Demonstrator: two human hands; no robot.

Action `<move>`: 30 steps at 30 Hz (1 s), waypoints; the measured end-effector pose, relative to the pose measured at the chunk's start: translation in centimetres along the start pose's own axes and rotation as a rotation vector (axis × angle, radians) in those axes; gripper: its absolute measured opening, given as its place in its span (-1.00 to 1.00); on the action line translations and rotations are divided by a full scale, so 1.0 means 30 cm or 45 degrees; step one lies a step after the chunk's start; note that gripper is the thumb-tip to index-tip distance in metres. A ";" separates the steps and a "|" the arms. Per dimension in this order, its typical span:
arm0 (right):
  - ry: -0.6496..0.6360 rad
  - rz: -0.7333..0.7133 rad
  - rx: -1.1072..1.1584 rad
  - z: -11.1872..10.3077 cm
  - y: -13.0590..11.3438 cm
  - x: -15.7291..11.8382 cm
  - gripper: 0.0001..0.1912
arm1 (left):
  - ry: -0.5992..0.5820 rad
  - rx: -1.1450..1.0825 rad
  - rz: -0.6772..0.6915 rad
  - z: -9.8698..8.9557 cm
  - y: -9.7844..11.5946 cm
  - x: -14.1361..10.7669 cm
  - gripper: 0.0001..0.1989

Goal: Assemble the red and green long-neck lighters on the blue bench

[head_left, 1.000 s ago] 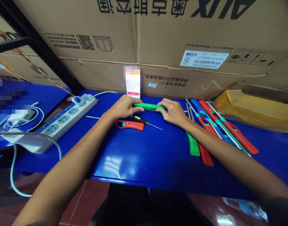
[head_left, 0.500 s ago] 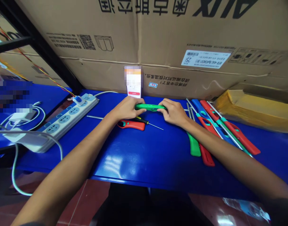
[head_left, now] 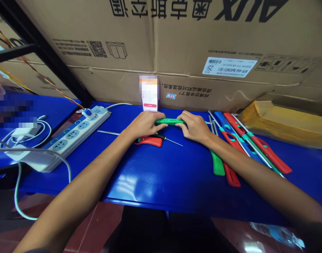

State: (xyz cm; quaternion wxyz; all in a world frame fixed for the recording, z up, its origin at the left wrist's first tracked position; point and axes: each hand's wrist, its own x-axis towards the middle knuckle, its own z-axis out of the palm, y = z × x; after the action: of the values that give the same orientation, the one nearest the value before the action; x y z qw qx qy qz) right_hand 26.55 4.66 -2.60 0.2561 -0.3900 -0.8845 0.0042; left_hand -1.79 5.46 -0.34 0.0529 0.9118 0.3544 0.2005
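Between my two hands, just above the blue table [head_left: 161, 168], is a green long-necked lighter [head_left: 169, 121], held level. My left hand [head_left: 147, 123] grips its left end, thumb in front and fingers behind. My right hand [head_left: 194, 126] pinches the other end, and a bit of metal rod shows past that hand. Below my left hand lies a red lighter [head_left: 150, 141], partly covered, its metal rod pointing left. A thin screwdriver [head_left: 173, 141] with a black and yellow handle rests beside it, its handle end hidden.
Several red, blue and green lighters [head_left: 232, 140] lie at the right, near an opened cardboard box [head_left: 279, 123]. A phone [head_left: 149, 94] leans on the big carton [head_left: 182, 45] behind. A power strip [head_left: 76, 135] with white cables is on the left.
The green lighter has turned slightly in my hands, showing a narrower seam side. My left hand has shifted a little right along it and covers more of the red lighter.
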 end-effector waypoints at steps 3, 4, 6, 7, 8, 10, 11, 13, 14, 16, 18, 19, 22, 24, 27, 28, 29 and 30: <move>0.025 -0.018 -0.020 -0.001 -0.005 -0.002 -0.86 | 0.057 -0.072 0.043 0.007 -0.003 -0.002 -0.73; 0.034 -0.023 -0.029 -0.002 -0.006 -0.002 -0.87 | 0.077 -0.087 0.052 0.011 -0.005 -0.003 -0.73; 0.053 -0.027 -0.034 -0.001 -0.010 -0.001 -0.89 | 0.114 -0.085 0.071 0.017 -0.010 -0.004 -0.72; 0.062 -0.027 -0.029 -0.001 -0.011 0.000 -0.91 | 0.134 -0.070 0.085 0.021 -0.013 -0.005 -0.71; 0.071 -0.025 -0.019 0.000 -0.012 0.000 -0.92 | 0.155 -0.052 0.099 0.024 -0.016 -0.005 -0.70; 0.084 -0.025 -0.004 0.001 -0.011 0.002 -0.93 | 0.196 -0.018 0.111 0.029 -0.023 -0.005 -0.70; 0.082 -0.033 -0.005 0.002 -0.011 0.002 -0.93 | 0.210 -0.004 0.108 0.032 -0.026 -0.005 -0.70; 0.062 -0.067 -0.034 0.003 -0.008 0.002 -0.92 | 0.214 0.016 0.084 0.035 -0.034 -0.007 -0.74; 0.044 -0.088 -0.060 0.003 -0.007 0.001 -0.90 | 0.203 0.027 0.069 0.036 -0.038 -0.008 -0.77; 0.002 -0.123 -0.116 0.003 -0.006 0.000 -0.88 | 0.172 0.064 0.048 0.036 -0.044 -0.012 -0.80; -0.024 -0.142 -0.165 0.001 -0.006 -0.001 -0.86 | 0.153 0.120 0.044 0.035 -0.048 -0.014 -0.80; -0.028 -0.151 -0.187 -0.001 -0.007 0.000 -0.85 | 0.156 0.151 0.045 0.034 -0.050 -0.015 -0.79; -0.003 -0.190 -0.243 -0.007 -0.013 0.002 -0.79 | 0.188 0.229 0.065 0.032 -0.055 -0.016 -0.78; 0.016 -0.196 -0.250 -0.012 -0.020 0.004 -0.77 | 0.214 0.279 0.094 0.030 -0.056 -0.015 -0.80; 0.023 -0.133 -0.185 -0.018 -0.033 0.006 -0.78 | 0.247 0.351 0.150 0.025 -0.054 -0.014 -0.82; 0.021 -0.101 -0.149 -0.019 -0.037 0.006 -0.79 | 0.259 0.374 0.169 0.023 -0.052 -0.015 -0.82; 0.019 -0.068 -0.107 -0.019 -0.040 0.006 -0.81 | 0.269 0.399 0.189 0.020 -0.051 -0.015 -0.82; 0.018 -0.033 -0.061 -0.019 -0.043 0.006 -0.81 | 0.274 0.429 0.209 0.017 -0.049 -0.015 -0.81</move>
State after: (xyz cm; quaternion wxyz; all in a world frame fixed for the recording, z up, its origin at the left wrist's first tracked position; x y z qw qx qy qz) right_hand 25.82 3.79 -1.76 0.2530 -0.3845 -0.8875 -0.0229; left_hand -2.80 6.28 -1.32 -0.1549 0.9068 0.3111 0.2385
